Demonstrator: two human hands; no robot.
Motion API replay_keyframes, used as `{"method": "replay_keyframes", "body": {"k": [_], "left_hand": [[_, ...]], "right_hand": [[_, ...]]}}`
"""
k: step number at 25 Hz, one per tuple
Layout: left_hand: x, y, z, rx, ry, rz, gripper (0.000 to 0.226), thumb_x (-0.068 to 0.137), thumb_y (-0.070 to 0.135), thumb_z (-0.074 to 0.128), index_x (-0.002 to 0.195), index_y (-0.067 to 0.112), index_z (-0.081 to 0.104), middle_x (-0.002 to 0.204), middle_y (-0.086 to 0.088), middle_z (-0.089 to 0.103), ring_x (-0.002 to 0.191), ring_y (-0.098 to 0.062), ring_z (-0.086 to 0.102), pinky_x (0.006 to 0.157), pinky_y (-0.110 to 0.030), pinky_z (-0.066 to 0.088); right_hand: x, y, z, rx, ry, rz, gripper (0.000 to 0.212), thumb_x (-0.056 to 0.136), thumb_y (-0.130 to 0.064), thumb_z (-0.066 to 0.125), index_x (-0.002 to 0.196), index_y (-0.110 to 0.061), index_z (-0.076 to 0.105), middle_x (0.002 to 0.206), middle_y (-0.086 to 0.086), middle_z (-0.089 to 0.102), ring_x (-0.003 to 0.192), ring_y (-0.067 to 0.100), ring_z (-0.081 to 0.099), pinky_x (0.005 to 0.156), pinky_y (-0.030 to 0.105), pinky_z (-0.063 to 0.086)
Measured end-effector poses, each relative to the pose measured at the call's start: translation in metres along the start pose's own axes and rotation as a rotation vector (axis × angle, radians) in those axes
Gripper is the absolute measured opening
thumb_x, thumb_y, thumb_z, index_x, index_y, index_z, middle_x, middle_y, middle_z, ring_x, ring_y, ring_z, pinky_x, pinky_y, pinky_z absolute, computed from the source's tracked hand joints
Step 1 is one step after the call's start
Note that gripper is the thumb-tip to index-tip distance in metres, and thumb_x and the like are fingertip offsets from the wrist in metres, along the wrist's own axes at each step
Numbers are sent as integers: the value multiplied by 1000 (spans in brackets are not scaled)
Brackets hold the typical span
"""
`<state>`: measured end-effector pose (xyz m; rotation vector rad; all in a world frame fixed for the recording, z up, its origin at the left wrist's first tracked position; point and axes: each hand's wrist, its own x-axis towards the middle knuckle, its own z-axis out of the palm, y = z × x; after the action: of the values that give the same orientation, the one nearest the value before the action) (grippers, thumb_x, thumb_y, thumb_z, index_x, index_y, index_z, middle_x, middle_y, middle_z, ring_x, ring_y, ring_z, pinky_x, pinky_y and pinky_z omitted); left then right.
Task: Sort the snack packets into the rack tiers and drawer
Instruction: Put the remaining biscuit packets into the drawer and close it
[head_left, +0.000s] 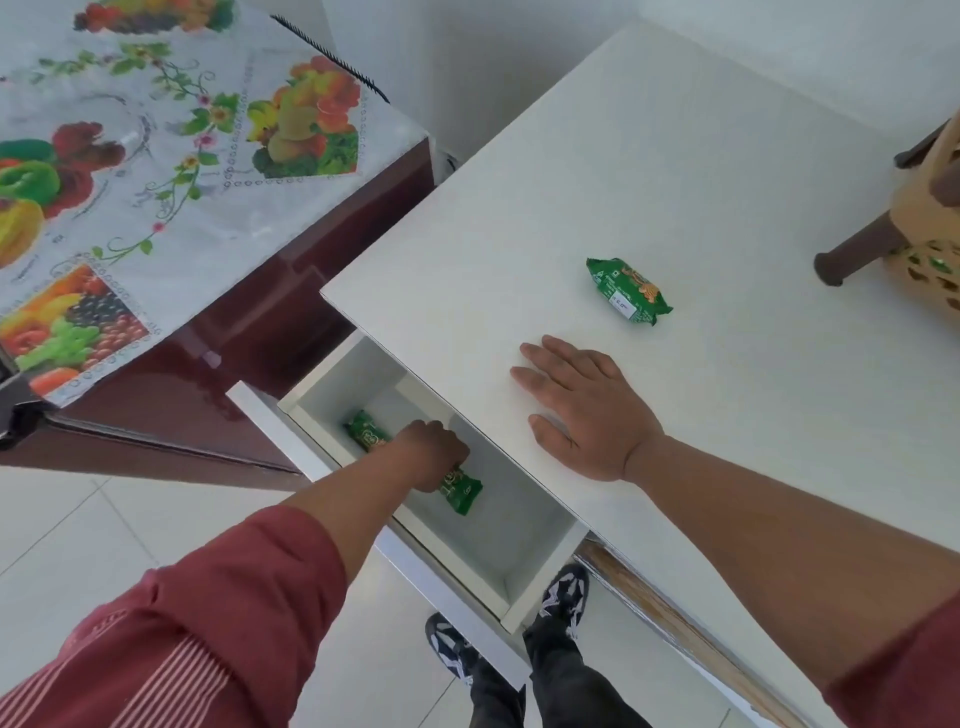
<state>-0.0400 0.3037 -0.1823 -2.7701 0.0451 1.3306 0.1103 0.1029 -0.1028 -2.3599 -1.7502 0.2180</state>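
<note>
Drawer (540, 545) stands pulled out under the counter (701, 171), and the left hand (434, 452) is down inside it, fingers curled on a green packet (460, 488). A second green packet (366, 431) lies just beyond that hand, also in the drawer. Right hand (587, 410) rests flat on the counter, fingers straight, holding nothing. The last loose packet (629, 291) lies ahead of its fingertips, a little to the right, long axis slanting away rightward (so the right hand is nearer). It bears a white sticker; the print looks unreadable. The rack (930, 208) shows at the right edge.
</note>
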Motion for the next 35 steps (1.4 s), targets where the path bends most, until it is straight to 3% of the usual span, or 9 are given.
{"method": "replay_keyframes", "body": {"k": [9, 15, 19, 21, 24, 27, 29, 32, 35], "left_hand": [[15, 6, 16, 203, -47, 9, 42, 99, 10, 51, 140, 21, 51, 136, -6, 53, 125, -28, 48, 100, -38, 40], [4, 1, 12, 167, -116, -8, 50, 98, 10, 49, 145, 25, 46, 142, -4, 51, 127, -28, 47, 103, -40, 36], [-20, -9, -19, 42, -165, -9, 55, 93, 3, 47, 144, 22, 46, 143, -3, 52, 119, -28, 53, 94, -36, 41], [-42, -17, -40, -89, -181, -17, 61, 95, 4, 48, 152, 25, 40, 149, -3, 49, 125, -30, 53, 89, -34, 42], [-86, -39, -76, -311, -164, 31, 46, 91, 13, 60, 135, 28, 61, 128, 7, 65, 114, -21, 63, 87, -33, 53], [-119, -60, -119, -501, -44, 44, 6, 89, 36, 69, 94, 38, 69, 94, 26, 67, 92, -1, 64, 70, -19, 42], [-117, -66, -143, -560, 159, 30, 12, 90, 45, 68, 85, 35, 64, 87, 21, 65, 83, -3, 63, 66, -21, 41], [-85, -56, -167, -643, 511, 48, 13, 92, 38, 68, 99, 29, 63, 95, 15, 62, 89, -13, 61, 70, -23, 44], [-46, -39, -191, -596, 701, 142, 40, 96, 29, 65, 135, 25, 55, 133, 4, 56, 119, -20, 54, 97, -35, 46]], "right_hand": [[1, 3, 3, 32, 55, 0, 55, 96, -38, 43, 145, -16, 54, 160, 4, 43, 150, 28, 34, 114, 45, 30], [1, 3, 2, 28, 32, 9, 55, 97, -39, 42, 146, -17, 53, 160, 3, 42, 151, 27, 32, 115, 45, 31], [1, 0, -1, 21, 16, 17, 56, 97, -40, 40, 146, -17, 53, 160, 2, 42, 151, 27, 32, 115, 45, 30], [1, 0, -1, 27, 12, 21, 56, 97, -40, 39, 146, -17, 53, 161, 2, 42, 151, 27, 32, 115, 45, 29], [1, 0, -1, 23, 2, 24, 56, 98, -40, 38, 147, -18, 51, 162, 2, 40, 152, 26, 31, 116, 45, 29], [1, -1, -2, 22, -8, 30, 55, 99, -39, 38, 148, -18, 51, 162, 2, 40, 152, 26, 31, 116, 45, 29], [2, -1, -3, 23, -17, 34, 54, 98, -38, 40, 148, -18, 51, 162, 1, 40, 152, 27, 30, 116, 44, 28], [1, -2, -5, 22, -20, 38, 54, 98, -38, 41, 147, -18, 51, 161, 2, 40, 152, 27, 30, 116, 44, 28], [1, -2, -6, 26, -11, 26, 54, 98, -38, 41, 146, -17, 51, 161, 3, 40, 152, 27, 30, 116, 45, 30]]}}
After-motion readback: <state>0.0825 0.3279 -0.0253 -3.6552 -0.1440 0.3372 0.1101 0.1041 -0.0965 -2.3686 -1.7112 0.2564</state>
